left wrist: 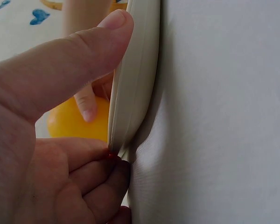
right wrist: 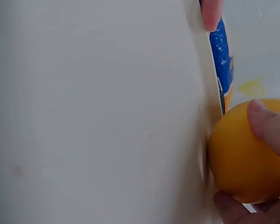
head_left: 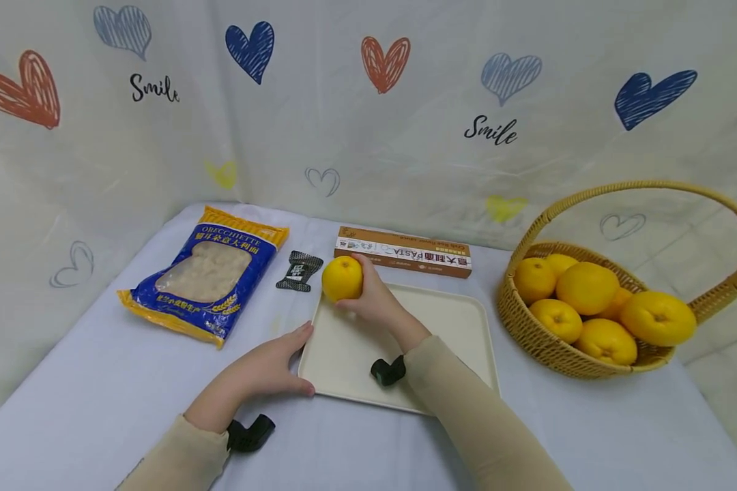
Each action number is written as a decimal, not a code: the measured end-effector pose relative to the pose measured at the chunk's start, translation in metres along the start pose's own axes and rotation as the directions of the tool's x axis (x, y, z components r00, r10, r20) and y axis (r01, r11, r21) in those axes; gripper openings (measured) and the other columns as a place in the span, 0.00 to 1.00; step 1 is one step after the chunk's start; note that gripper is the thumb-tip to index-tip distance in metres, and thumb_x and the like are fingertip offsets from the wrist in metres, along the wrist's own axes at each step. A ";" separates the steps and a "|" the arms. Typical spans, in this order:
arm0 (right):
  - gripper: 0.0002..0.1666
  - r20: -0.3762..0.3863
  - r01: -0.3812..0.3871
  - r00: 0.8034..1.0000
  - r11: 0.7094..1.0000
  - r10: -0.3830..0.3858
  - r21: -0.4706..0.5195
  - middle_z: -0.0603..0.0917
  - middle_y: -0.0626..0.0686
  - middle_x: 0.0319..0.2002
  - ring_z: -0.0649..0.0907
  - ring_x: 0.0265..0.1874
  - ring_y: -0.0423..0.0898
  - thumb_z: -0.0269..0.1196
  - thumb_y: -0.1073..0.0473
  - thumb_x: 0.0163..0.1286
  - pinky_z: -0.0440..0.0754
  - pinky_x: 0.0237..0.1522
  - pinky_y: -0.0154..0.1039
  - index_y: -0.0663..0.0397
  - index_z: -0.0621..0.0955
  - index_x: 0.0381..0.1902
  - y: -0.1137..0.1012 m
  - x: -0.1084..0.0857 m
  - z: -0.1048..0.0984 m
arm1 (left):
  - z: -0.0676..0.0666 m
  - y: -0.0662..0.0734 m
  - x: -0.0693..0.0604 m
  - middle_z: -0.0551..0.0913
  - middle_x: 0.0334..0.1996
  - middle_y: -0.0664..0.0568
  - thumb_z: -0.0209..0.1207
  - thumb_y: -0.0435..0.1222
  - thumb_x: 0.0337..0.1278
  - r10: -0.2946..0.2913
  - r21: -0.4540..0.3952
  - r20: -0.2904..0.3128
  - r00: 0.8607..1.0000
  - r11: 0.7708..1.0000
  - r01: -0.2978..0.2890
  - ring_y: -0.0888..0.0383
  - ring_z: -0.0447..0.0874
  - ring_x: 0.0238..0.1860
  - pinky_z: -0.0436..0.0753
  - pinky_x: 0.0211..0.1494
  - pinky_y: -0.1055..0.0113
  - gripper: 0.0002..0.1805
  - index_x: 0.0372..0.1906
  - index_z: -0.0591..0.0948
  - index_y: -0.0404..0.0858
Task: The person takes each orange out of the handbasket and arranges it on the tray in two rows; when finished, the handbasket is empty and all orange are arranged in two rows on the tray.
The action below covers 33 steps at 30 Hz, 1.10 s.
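Observation:
My right hand (head_left: 373, 294) grips an orange (head_left: 342, 278) at the far left corner of a cream rectangular tray (head_left: 467, 341). Its thumb and fingers wrap the fruit in the right wrist view, where the orange (right wrist: 247, 154) appears right at the tray's rim; whether it rests on the tray I cannot tell. My left hand (head_left: 267, 365) lies at the tray's near left side, thumb and fingertips spread apart and touching the rim. From the left wrist, the thumb (left wrist: 91, 49) overlaps the rim (left wrist: 135, 74), with the other fingers lower down against it.
On the right stands a wicker basket (head_left: 553, 348) with several oranges (head_left: 586, 288) and a tall handle. Behind the tray lies a pasta box (head_left: 403, 252). To the left are a small black packet (head_left: 299, 271) and a blue-and-yellow orecchiette bag (head_left: 205, 273).

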State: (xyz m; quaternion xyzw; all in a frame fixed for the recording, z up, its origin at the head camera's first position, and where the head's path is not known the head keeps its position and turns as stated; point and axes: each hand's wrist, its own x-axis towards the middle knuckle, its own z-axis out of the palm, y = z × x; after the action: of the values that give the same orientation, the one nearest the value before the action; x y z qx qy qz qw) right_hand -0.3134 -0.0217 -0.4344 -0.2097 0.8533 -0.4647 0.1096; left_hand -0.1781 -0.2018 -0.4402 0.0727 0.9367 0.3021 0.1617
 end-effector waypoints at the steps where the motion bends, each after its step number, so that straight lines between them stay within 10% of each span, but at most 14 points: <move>1: 0.55 0.000 0.000 1.000 1.000 0.000 0.001 0.64 0.54 0.61 0.72 0.54 0.53 0.71 0.60 0.48 0.65 0.64 0.51 0.42 0.51 0.67 0.000 0.002 -0.001 | -0.002 0.001 0.000 0.53 0.71 0.52 0.71 0.50 0.32 0.005 0.001 -0.003 1.000 1.000 -0.005 0.52 0.53 0.70 0.57 0.71 0.55 0.57 0.70 0.54 0.40; 33: 0.63 0.046 -0.007 0.999 1.000 0.008 -0.015 0.56 0.53 0.68 0.67 0.62 0.54 0.71 0.53 0.49 0.57 0.67 0.55 0.40 0.41 0.71 0.005 0.012 -0.003 | -0.002 0.001 -0.001 0.54 0.70 0.48 0.72 0.50 0.29 0.030 -0.051 -0.009 1.000 0.998 -0.030 0.49 0.53 0.70 0.56 0.71 0.53 0.58 0.69 0.55 0.37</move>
State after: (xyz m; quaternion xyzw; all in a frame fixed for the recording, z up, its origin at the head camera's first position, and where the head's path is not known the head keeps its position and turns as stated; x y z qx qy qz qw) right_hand -0.3268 -0.0223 -0.4372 -0.2179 0.8547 -0.4531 0.1293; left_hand -0.1779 -0.2017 -0.4380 0.0812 0.9280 0.3288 0.1550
